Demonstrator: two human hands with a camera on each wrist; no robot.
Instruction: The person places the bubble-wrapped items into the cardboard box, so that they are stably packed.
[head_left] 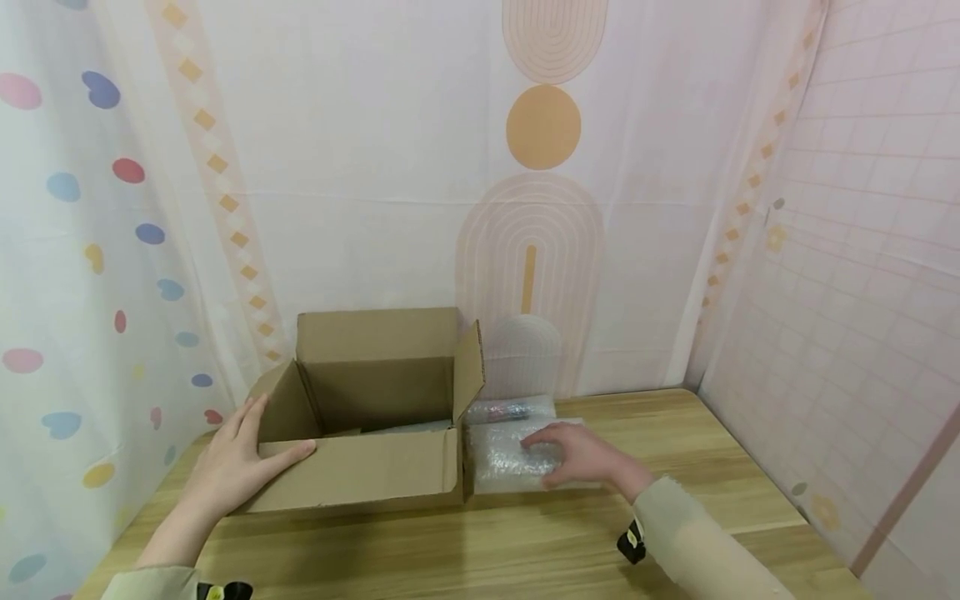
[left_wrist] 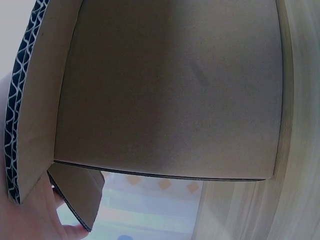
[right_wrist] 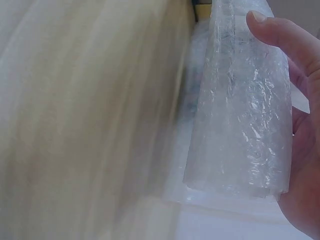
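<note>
An open brown cardboard box (head_left: 375,467) stands on the wooden table (head_left: 525,542), its flaps up. My left hand (head_left: 251,450) rests on the box's near left corner, fingers straight along the left flap and thumb on the front flap. Up close in the left wrist view, the box wall (left_wrist: 170,90) fills the frame with the left hand (left_wrist: 30,220) at the bottom left. To the right of the box, my right hand (head_left: 562,457) holds a bubble wrap packet (head_left: 502,454). In the right wrist view, the thumb of that right hand (right_wrist: 300,100) curls over the bubble wrap packet (right_wrist: 245,115).
A second clear-wrapped packet (head_left: 510,408) lies just behind the held one, against the box's right flap. Something pale lies inside the box, mostly hidden. Patterned curtains close in the table at the back and on both sides.
</note>
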